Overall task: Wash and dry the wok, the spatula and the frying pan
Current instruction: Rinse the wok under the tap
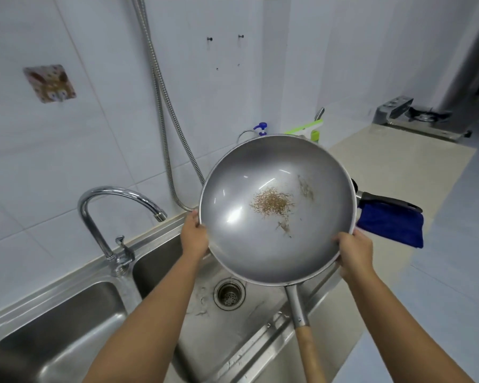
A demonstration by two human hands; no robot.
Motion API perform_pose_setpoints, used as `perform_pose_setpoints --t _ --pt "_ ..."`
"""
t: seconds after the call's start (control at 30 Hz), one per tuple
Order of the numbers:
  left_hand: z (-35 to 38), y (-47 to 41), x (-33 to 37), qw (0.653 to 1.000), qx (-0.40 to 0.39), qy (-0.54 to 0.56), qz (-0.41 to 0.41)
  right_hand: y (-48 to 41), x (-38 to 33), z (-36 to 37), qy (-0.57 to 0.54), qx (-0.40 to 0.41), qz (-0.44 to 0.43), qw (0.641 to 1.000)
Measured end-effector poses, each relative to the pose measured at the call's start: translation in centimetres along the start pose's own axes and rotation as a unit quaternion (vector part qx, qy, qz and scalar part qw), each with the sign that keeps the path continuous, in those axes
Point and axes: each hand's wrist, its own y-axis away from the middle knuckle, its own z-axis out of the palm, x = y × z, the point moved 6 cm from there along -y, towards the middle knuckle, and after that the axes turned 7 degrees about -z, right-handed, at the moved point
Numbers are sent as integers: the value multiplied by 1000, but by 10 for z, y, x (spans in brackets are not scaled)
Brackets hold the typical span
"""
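wok [246, 217]: centre frame, tilted over sink [67, 313], food bits inside | left hand [195, 239]: fingers grasping left rim | right hand [354, 255]: fingers grasping right rim

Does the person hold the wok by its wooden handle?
No: the left hand and the right hand grip the rim of the wok, and its handle hangs free.

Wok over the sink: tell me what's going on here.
A person grips the wok by its rim, left hand and right hand on opposite sides, holding it tilted above the sink. Brown scraps lie in its middle, so it is not yet clean. A blue cloth lies on the counter beyond.
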Motion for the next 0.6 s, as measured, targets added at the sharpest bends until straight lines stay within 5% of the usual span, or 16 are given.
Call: perform_pose_setpoints --t 0.13,0.3,0.4,0.6 --pt "-2 21 14 997 15 76 2 -5 21 5 -108 15 59 992" --pt "29 79 -17 978 -132 104 -124 -4 33 42 -195 5 117 974" --pt "46 107 -20 974 -165 74 -138 -4 34 77 -343 -57 154 925" --pt "24 110 11 997 44 8 -55 -11 34 144 -406 -270 232 842"
